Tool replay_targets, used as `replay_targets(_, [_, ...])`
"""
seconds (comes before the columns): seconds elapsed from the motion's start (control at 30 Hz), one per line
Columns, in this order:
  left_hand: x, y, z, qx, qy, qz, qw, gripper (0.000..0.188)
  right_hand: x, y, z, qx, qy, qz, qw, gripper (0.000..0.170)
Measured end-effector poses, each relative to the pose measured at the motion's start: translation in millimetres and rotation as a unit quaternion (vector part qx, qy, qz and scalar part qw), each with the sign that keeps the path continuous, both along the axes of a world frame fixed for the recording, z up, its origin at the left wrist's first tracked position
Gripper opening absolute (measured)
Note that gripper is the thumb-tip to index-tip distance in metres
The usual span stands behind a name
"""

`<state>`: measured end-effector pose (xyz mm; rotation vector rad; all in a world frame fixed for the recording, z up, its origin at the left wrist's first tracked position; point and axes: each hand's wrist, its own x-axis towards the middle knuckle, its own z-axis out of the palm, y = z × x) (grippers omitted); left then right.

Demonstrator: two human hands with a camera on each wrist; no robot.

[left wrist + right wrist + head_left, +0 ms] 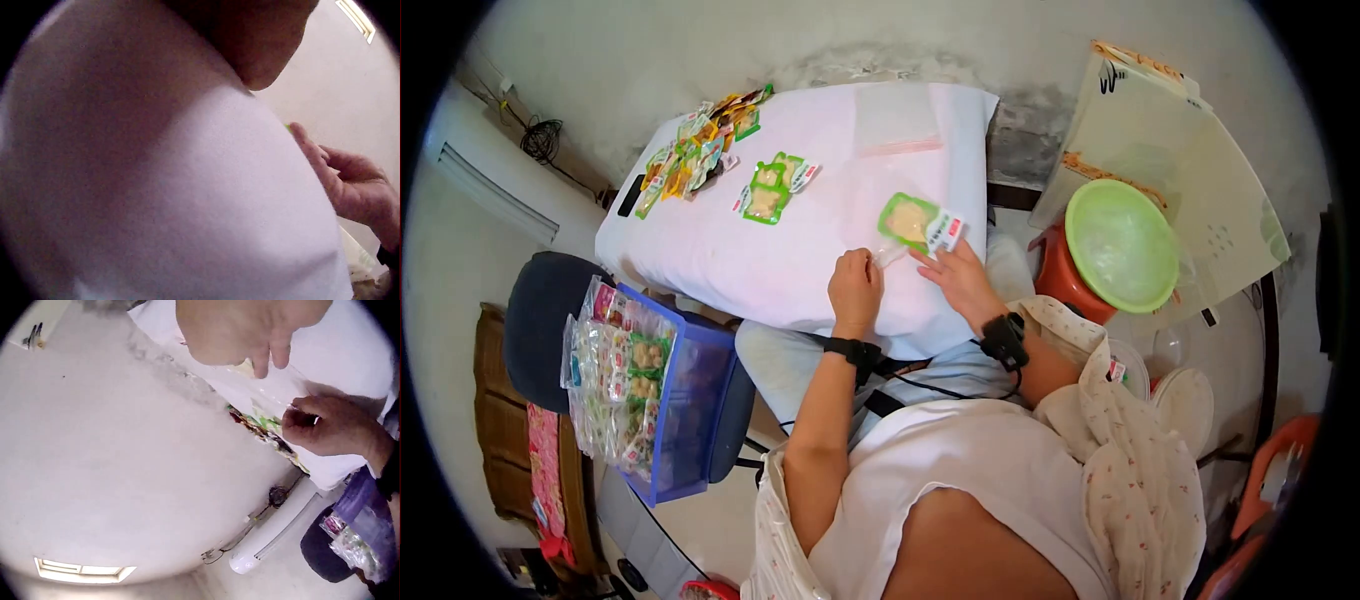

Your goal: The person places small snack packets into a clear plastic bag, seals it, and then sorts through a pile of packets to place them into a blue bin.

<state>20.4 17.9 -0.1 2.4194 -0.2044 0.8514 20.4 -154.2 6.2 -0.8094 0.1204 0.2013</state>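
Note:
On the white-covered table (pixel 800 262), the left hand (pixel 857 290) pinches the near edge of a clear plastic bag (pixel 888 254) between thumb and curled fingers; the right wrist view shows this left hand (pixel 334 425) too. A green packet (pixel 908 218) with a white label lies over the bag. At the packet's near side is the right hand (pixel 962 285), its fingers fairly straight and touching the packet and bag. How much of the packet is inside the bag cannot be told. In the left wrist view, the right hand (pixel 356 187) is partly behind the white cover.
Two green packets (pixel 766 203) and a pile of mixed packets (pixel 700 150) lie to the left, beside a black phone (pixel 631 195). Clear bags (pixel 897 118) are stacked at the back. A blue basket (pixel 690 400) of bagged packets stands left, a green basin (pixel 1122 245) right.

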Motion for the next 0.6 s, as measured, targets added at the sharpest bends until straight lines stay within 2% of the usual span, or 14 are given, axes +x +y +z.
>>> replay_targets(0.07, [-6, 2, 2, 0.038, -0.003, -0.016, 0.999, 0.011, 7, 4, -2, 0.033, -0.024, -0.006, 0.999, 0.031])
replay_targets(0.13, [-10, 8, 3, 0.059, -0.005, -0.015, 0.998, 0.012, 11, 7, -5, -0.071, 0.027, 0.121, 0.99, 0.026])
replay_targets(0.17, [-12, 11, 3, 0.076, -0.009, -0.013, 0.997, 0.014, 9, 5, -7, -0.115, 0.029, 0.137, 0.984, 0.022])
replay_targets(0.2, [-14, 15, 3, 0.077, -0.009, -0.012, 0.997, 0.014, 11, 4, -9, -0.114, 0.028, 0.137, 0.984, 0.022])
replay_targets(0.27, [-22, 23, 2, 0.1, -0.004, -0.011, 0.995, 0.015, 11, 0, -1, -0.215, 0.036, 0.163, 0.962, 0.021])
replay_targets(0.3, [-25, 27, 1, 0.1, 0.001, -0.012, 0.995, 0.015, 13, -1, -2, -0.213, 0.041, 0.164, 0.962, 0.021])
replay_targets(0.37, [-28, 35, 3, 0.077, -0.004, -0.011, 0.997, 0.015, 19, -3, 0, -0.364, -0.028, 0.138, 0.921, 0.023])
replay_targets(0.4, [-28, 39, 2, 0.077, -0.003, -0.01, 0.997, 0.015, 20, -3, 2, -0.363, -0.026, 0.139, 0.921, 0.023])
replay_targets(0.43, [-28, 42, -1, 0.078, -0.009, 0.004, 0.997, 0.016, 21, -1, 5, -0.525, -0.128, 0.06, 0.84, 0.03])
replay_targets(0.47, [-28, 45, -3, 0.079, -0.015, 0.018, 0.997, 0.016, 21, 0, 6, -0.66, -0.223, -0.023, 0.717, 0.037])
replay_targets(0.5, [-28, 48, -5, 0.079, -0.015, 0.02, 0.997, 0.016, 23, -1, 1, -0.653, -0.295, -0.077, 0.693, 0.042])
replay_targets(0.53, [-30, 50, -4, 0.082, 0.003, 0.027, 0.996, 0.017, 24, 0, 3, -0.652, -0.297, -0.075, 0.694, 0.042])
replay_targets(0.6, [-33, 51, -4, 0.084, 0.02, 0.036, 0.996, 0.019, 26, 3, 6, -0.654, -0.42, -0.154, 0.61, 0.038])
